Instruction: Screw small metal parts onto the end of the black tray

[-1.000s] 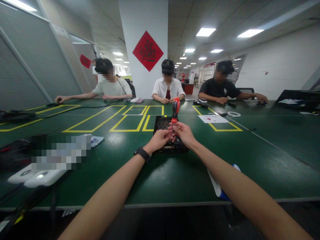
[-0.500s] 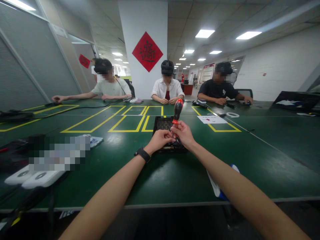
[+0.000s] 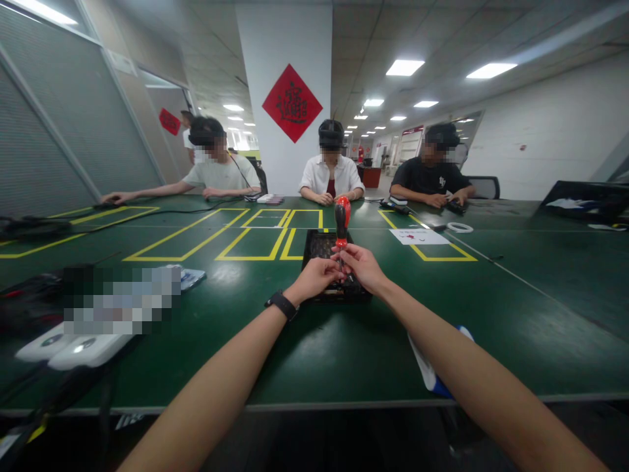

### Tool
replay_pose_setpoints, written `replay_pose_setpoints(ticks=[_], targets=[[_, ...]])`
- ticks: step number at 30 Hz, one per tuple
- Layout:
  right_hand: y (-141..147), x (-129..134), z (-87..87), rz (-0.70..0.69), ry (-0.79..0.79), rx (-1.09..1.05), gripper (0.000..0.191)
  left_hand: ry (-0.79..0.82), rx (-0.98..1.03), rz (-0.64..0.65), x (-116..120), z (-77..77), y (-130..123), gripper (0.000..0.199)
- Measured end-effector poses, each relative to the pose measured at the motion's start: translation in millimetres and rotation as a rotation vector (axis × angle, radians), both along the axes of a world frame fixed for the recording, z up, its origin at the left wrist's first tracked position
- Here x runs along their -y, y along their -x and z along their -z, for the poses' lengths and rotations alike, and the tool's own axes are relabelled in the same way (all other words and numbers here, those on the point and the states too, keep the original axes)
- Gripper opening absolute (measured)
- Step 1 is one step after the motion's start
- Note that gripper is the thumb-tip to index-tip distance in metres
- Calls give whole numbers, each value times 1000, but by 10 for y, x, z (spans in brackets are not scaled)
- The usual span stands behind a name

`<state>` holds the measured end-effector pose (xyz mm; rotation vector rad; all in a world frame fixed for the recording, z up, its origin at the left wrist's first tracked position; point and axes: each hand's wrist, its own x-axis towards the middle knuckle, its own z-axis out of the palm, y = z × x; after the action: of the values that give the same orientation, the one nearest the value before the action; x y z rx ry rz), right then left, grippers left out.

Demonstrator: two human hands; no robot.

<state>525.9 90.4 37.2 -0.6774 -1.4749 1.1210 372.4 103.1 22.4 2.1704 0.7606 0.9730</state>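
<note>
A screwdriver (image 3: 343, 221) with a red and black handle stands nearly upright, handle up, over a black open box (image 3: 323, 244) on the green table. The fingers of my right hand (image 3: 361, 265) are closed round its shaft, just below the handle. My left hand (image 3: 314, 276), with a black band on the wrist, is pinched beside the lower shaft, over the box's near part. What its fingertips hold is too small and hidden to make out. The screwdriver's tip is hidden by my fingers.
Three people sit across the green table (image 3: 275, 367). White devices (image 3: 83, 351) with cables lie at the left. A white and blue object (image 3: 427, 370) is partly under my right forearm. A paper sheet (image 3: 417, 236) and a white ring (image 3: 459, 227) lie farther right.
The screwdriver's handle has tipped left, closer to upright. My hands stay over the box. The person at the right has drawn an outstretched hand in toward the other.
</note>
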Motion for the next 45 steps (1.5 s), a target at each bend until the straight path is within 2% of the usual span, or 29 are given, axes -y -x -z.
replay_pose_setpoints(ticks=[8,15,19,22,28,31,34,40,45], targets=[[27,-18,21,68,37,-129,29,106,61,24,31,-34,-13,23],[43,17,15,61,-24,-142,26,-4,10,-59,34,-22,-35,30],[31,9,4,38,5,-138,24,-40,-14,-44,25,-20,-19,28],[12,-14,11,-6,39,-134,29,-52,-17,-35,28,-35,-2,23],[0,-60,58,42,62,-136,31,75,99,71,35,-42,-28,23],[14,-56,58,83,60,-161,28,113,107,37,35,-36,-41,24],[28,-29,43,93,38,-155,28,70,69,-41,32,-30,-42,23],[34,19,20,72,25,-121,33,-26,18,-87,28,-20,-45,26],[28,40,-21,-57,66,-152,36,-38,5,-76,34,-23,-36,22]])
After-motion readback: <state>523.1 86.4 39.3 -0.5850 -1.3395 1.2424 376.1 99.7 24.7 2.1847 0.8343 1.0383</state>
